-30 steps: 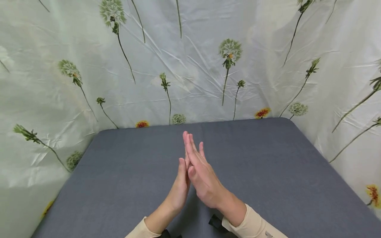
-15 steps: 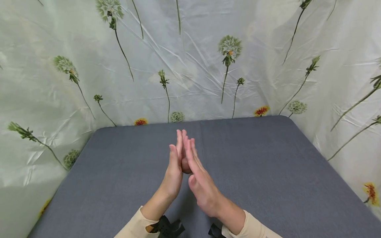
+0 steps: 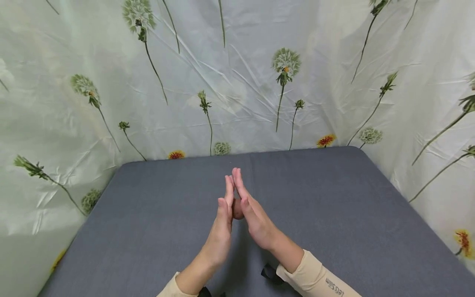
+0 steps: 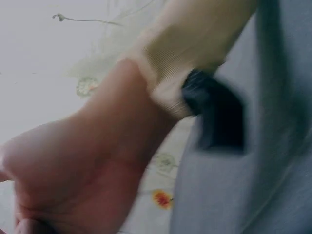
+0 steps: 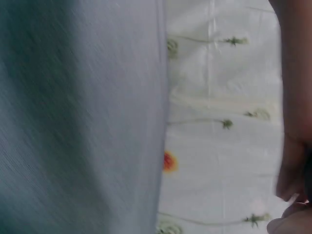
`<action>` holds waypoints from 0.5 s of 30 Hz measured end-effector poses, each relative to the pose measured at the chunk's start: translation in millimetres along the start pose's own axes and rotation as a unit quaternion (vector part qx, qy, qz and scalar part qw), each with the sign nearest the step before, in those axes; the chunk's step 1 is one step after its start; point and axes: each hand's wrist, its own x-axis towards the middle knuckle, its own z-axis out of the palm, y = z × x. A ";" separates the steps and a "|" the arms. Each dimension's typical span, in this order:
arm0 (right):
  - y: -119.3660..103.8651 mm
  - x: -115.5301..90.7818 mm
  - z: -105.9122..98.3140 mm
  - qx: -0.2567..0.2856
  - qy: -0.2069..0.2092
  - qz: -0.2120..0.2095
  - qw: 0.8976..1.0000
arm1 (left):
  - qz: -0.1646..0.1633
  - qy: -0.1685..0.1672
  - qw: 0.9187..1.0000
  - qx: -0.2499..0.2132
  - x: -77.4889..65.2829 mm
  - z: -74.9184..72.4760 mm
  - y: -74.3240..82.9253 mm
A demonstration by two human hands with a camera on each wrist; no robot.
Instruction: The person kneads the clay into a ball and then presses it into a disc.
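A small reddish-brown ball (image 3: 238, 209) sits between the two flat palms, partly hidden by them. My left hand (image 3: 219, 235) presses on it from the left with straight fingers pointing up and forward. From the other side my right hand (image 3: 261, 227) leans in, its fingers also straight and its fingertips right at those of the left. Both hands are above the grey table (image 3: 167, 222). In the left wrist view the left palm (image 4: 92, 165) fills the lower left, blurred, with a dark rounded edge of the ball (image 4: 35, 226) at the bottom.
A pale curtain (image 3: 245, 82) printed with dandelions surrounds the table at the back and sides. Cream sleeves (image 3: 315, 274) cover the forearms, and a black wrist strap piece (image 3: 272, 274) hangs below the right one.
The hands rub back and forth against each other: since half a second ago the left has slid back and the right forward. The ball, hidden one second ago, shows between the palms.
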 end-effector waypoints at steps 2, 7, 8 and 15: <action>0.8 -5.1 6.6 0.013 -0.003 0.004 1.000 | 0.018 0.019 1.000 0.012 5.2 -4.4 3.6; -13.0 -12.6 17.9 0.000 0.016 -0.046 0.999 | 0.009 0.047 0.999 -0.001 18.6 -13.2 8.1; -17.4 -12.5 18.6 -0.017 0.020 -0.060 0.998 | -0.002 0.045 0.999 -0.014 19.8 -13.5 7.5; -29.7 4.7 1.9 -0.128 0.037 -0.098 0.986 | -0.033 -0.022 0.998 -0.057 8.8 -1.3 -1.1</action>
